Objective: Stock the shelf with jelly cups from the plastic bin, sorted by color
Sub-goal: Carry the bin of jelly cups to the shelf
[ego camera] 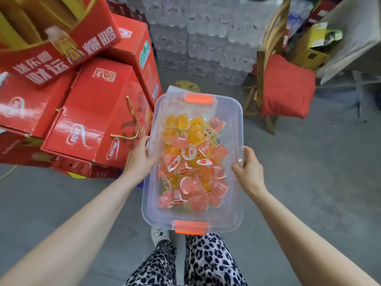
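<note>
Plastic bin (237, 129) between both hands

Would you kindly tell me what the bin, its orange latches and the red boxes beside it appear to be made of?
The bin looks like clear, slightly frosted plastic: the grey floor shows through its walls. The orange latches seem to be opaque, smooth plastic. The red boxes look like glossy printed cardboard, judging by the folded edges, the light glare and a rope handle.
</note>
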A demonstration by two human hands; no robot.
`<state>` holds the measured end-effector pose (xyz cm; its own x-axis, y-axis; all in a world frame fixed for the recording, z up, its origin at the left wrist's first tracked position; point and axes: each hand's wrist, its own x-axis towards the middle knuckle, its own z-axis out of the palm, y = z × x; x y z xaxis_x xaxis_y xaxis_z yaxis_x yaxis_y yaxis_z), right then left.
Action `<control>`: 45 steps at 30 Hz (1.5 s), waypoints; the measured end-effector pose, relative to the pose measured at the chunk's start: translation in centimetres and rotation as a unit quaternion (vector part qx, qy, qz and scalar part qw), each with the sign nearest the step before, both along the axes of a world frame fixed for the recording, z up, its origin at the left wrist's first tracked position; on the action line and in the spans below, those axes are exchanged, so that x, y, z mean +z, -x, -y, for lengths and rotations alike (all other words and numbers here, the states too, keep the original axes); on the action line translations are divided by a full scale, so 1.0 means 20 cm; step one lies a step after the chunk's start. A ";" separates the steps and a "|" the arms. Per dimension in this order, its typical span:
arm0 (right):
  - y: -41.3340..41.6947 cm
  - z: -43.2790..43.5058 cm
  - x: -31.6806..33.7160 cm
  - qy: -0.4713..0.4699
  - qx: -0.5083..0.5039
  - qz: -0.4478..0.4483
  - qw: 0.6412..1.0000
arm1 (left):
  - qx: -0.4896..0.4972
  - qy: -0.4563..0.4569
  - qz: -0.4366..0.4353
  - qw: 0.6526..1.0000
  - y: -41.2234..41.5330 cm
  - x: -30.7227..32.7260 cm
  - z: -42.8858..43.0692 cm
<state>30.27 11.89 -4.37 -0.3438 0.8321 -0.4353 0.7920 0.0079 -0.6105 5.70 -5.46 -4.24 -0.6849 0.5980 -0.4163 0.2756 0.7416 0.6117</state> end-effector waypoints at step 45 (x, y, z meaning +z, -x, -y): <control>0.34 4.05 0.35 -0.010 0.671 -0.055 0.740 | 0.695 -0.058 -0.046 0.715 -1.69 0.36 4.53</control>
<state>23.51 -69.07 2.55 -0.8983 -0.2843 -0.3351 0.0090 0.7505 -0.6608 39.59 -96.09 2.87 -0.6723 -0.6610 -0.3335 -0.6351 0.2834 0.7186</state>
